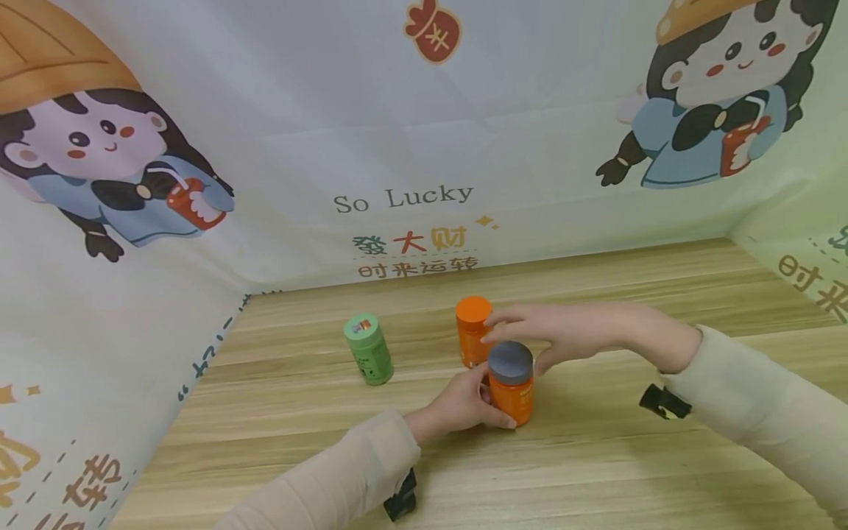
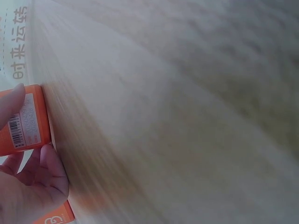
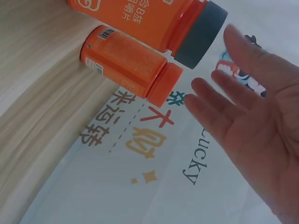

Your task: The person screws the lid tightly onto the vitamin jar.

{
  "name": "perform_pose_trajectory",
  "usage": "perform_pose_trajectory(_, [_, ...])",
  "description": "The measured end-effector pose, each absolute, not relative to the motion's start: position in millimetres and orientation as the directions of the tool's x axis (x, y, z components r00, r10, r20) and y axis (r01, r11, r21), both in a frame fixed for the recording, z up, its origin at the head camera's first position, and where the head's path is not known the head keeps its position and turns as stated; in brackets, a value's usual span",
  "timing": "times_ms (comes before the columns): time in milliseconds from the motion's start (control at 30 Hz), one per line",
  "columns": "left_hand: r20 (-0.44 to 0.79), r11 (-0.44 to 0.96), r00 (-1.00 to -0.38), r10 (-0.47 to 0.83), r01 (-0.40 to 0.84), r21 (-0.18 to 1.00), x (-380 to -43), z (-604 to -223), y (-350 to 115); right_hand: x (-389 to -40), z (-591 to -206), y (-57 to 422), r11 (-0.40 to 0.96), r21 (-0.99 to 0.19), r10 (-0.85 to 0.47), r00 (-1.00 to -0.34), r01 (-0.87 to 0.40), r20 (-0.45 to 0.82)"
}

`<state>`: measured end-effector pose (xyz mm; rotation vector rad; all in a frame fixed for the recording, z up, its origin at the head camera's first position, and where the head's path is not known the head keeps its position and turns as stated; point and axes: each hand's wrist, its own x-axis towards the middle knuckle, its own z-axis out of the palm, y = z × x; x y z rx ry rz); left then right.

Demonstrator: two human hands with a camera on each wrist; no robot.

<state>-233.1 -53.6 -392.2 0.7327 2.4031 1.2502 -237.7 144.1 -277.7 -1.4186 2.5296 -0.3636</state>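
My left hand (image 1: 464,403) grips the lower part of an orange bottle (image 1: 513,403) with a dark grey lid (image 1: 510,362), thumb and fingers on either side of it. In the left wrist view, a white barcode label (image 2: 29,123) shows on the bottle between the thumb and fingers. My right hand (image 1: 570,331) hovers around the grey lid with spread, relaxed fingers and holds nothing. The right wrist view has a gap between its fingertips and the lid (image 3: 201,35). Just behind stands a second orange bottle (image 1: 470,342), upright, with an orange lid (image 1: 473,309).
A green bottle (image 1: 371,357) with a picture on its lid stands to the left on the wood-grain table (image 1: 278,412). A printed white cloth (image 1: 298,147) rises along the back and both sides. Dark straps (image 1: 665,403) hang under the sleeves.
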Motion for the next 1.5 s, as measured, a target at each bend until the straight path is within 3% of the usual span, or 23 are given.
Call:
perform_pose_trajectory(200, [-0.063,0.489,-0.816,0.575,0.282,0.825,-233,-393,-54,-241,-278,148,0.403,-0.290,-0.915,-0.388,-0.868,-0.111])
perform_pose_trajectory(333, [-0.064,0.484,-0.813,0.579,0.279,0.829,-234,-393,-54,-242,-281,146,0.362,-0.269,-0.931,-0.360,-0.892,-0.061])
perform_pose_trajectory(500, [-0.068,0.492,-0.816,0.574,0.278,0.825,-234,-393,-54,-243,-284,142,0.441,-0.272,-0.896,-0.436,-0.855,-0.083])
perform_pose_trajectory(767, [-0.066,0.485,-0.815,0.576,0.276,0.830,-233,-392,-54,-239,-285,133,0.627,-0.226,-0.777,-0.618,-0.745,-0.118])
perform_pose_trajectory(1033, [-0.070,0.467,-0.813,0.577,0.258,0.846,-232,-390,-54,-230,-287,121,0.736,0.008,-0.676,-0.735,-0.677,-0.056])
perform_pose_trajectory(1167, [-0.071,0.447,-0.815,0.575,0.240,0.862,-232,-391,-55,-227,-289,118,0.746,0.127,-0.659,-0.752,-0.654,0.001])
perform_pose_trajectory(1333, [-0.072,0.459,-0.817,0.572,0.246,0.854,-231,-391,-55,-229,-288,121,0.725,0.128,-0.686,-0.725,-0.676,0.057])
perform_pose_trajectory(1400, [-0.072,0.465,-0.815,0.575,0.254,0.848,-231,-390,-55,-231,-285,125,0.689,0.049,-0.725,-0.688,-0.723,0.047])
perform_pose_trajectory(1500, [-0.066,0.479,-0.816,0.574,0.269,0.836,-232,-391,-55,-236,-281,132,0.573,-0.100,-0.817,-0.577,-0.813,0.009])
